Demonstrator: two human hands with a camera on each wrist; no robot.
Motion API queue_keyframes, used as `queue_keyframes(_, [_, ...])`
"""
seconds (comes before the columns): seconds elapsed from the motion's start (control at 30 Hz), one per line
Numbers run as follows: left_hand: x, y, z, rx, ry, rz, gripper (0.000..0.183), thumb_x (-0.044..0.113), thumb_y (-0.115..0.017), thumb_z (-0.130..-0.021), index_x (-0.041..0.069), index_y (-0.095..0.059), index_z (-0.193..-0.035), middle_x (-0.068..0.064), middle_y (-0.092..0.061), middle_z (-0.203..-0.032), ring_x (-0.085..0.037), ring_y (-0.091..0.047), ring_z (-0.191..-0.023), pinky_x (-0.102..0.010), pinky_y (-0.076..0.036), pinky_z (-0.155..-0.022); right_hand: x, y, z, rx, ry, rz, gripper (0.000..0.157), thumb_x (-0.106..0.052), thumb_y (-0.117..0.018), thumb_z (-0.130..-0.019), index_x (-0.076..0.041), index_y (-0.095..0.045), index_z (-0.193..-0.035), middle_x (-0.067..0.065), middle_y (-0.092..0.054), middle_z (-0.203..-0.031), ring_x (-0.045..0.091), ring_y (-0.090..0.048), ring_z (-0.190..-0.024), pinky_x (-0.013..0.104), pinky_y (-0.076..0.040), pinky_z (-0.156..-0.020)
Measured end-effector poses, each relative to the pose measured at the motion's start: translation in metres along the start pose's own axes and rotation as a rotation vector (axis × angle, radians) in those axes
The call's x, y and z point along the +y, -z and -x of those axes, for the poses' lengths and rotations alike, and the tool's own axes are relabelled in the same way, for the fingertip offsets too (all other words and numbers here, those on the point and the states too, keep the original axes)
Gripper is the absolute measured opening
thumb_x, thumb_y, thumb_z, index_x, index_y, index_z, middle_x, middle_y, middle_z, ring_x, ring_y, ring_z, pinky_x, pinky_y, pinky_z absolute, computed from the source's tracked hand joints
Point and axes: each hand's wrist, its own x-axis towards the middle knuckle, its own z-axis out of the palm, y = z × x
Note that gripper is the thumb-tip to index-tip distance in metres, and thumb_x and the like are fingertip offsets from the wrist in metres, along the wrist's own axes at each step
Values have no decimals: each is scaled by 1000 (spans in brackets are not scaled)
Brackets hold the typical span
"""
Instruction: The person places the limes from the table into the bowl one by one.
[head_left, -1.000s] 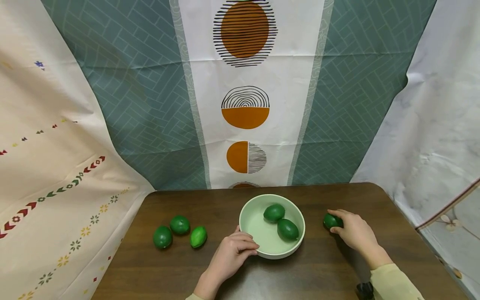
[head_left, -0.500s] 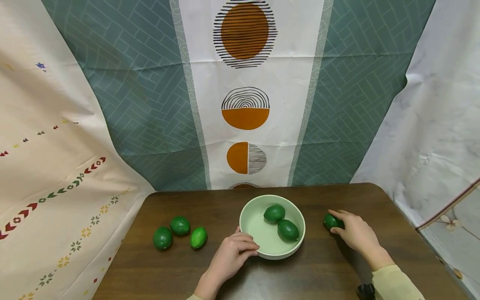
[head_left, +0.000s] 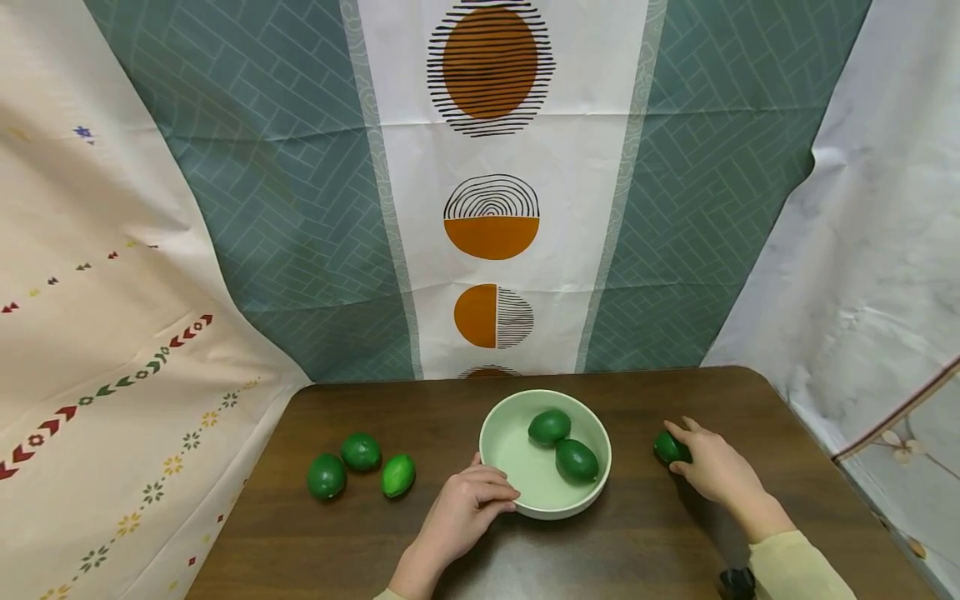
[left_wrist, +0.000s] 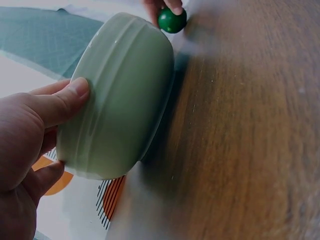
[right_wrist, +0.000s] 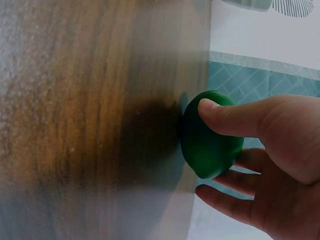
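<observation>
Green lime point(head_left: 667, 448): at the right end of the wooden table point(head_left: 300, 554), seemingly resting on it, off to the right of the bowl point(head_left: 525, 467) and well apart from it.
Nearer hand: the right hand point(head_left: 716, 471), at the lime and on its right, with the thumb on the near face and fingers round the far side; it looks like a light pinch, part of it hidden.
Lime's long axis: lying along the wood rather than standing up, and roughly left to right, judging by the right wrist view; in the head view the fingers cover too much to tell.
Left hand: point(head_left: 468, 508) pinches the bowl at its near left rim, thumb against the outer wall, on the side away from the held lime.
Bowl: upright on the table, between the two hands; the pair of limes point(head_left: 577, 460) inside sit together toward its right half.
Left of the bowl: three limes point(head_left: 397, 476) in a loose group, nearer the left hand than the right.
</observation>
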Motion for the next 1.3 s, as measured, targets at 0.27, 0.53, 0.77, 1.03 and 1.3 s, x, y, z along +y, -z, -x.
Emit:
queue_keyframes(0.27, [0,-1,2,-5,24,6,13,7,-90,-83,11,-87,-96,11,-77,-98,-7,-71,-101,-63,-43,-115,-1,1,1,-3,32,-6,78,-7,-90,-84,0,-55,-154,43,-42,-154,62,-57,-125,71,-55,-89])
queue_keyframes(0.53, [0,0,0,-4,14,-1,14,7,-90,-83,12,-87,-96,11,-77,-98,-7,-71,-101,-63,-45,-114,-2,2,4,24,48,0,77,-6,-91,-80,-2,-60,-151,41,-48,-150,61,-61,-121,69,-56,-86])
queue_keyframes(0.77, [-1,0,0,-6,14,3,14,6,-90,-83,11,-87,-96,11,-77,-98,-7,-71,-101,-64,-43,-115,1,3,6,34,51,27,71,-4,-91,-81,-3,-64,-146,36,-57,-145,56,-65,-116,67,-58,-80])
queue_keyframes(1.03, [-1,0,0,-13,26,8,14,7,-90,-84,11,-87,-97,12,-77,-98,-6,-71,-101,-63,-42,-116,3,5,8,38,46,28,67,-7,-91,-83,-2,-64,-145,32,-61,-141,54,-67,-112,66,-59,-77])
queue_keyframes(1.3, [-1,0,0,-8,14,5,14,7,-90,-83,11,-87,-96,11,-77,-98,-7,-71,-100,-62,-44,-115,5,5,9,31,24,10,66,-11,-90,-85,-2,-63,-145,30,-66,-136,50,-70,-108,64,-59,-76])
